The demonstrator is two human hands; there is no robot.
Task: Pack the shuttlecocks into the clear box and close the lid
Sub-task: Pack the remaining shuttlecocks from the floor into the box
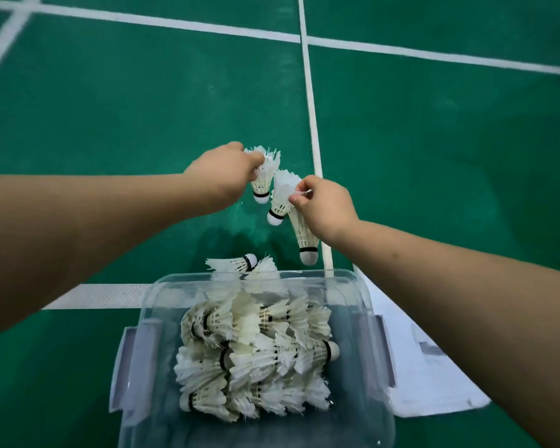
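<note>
The box (256, 428) sits nearest you on the floor (110, 124), open at the top. A pile of shuttlecocks (256, 354) covers most of its base, lying on their sides in loose layers. The side latches (136, 363) hang open. The lid (434, 367) lies flat on the floor just right of the box, touching or nearly touching its wall; it is not yet fitted. Judge packing as well advanced, with closure still to do.

Beyond the far rim, two loose shuttlecocks (232, 263) lie on the floor, against or just beside the box wall. These remain to be collected.

Further out, both hands are raised above the floor, past the far rim.

- Your left hand (222, 171) has its grip closed on the feather skirt of one shuttlecock (263, 179), which hangs cork down.
- Your right hand (325, 210) has its grip closed on two shuttlecocks by the feathers. One (280, 197) is pinched between thumb and fingertip; the second (304, 237) hangs lower, under the hand, cork down. Exactly which fingers hold the second one cannot be told.

All three held shuttlecocks are clear of the box and of each other's corks, though the feathers of the left-hand and upper right-hand ones sit close together.

Remaining work, as judged from this state: put the three held shuttlecocks in the box, collect the two on the floor, fit the lid, and close the latches. No other loose shuttlecocks are visible on the floor.
</note>
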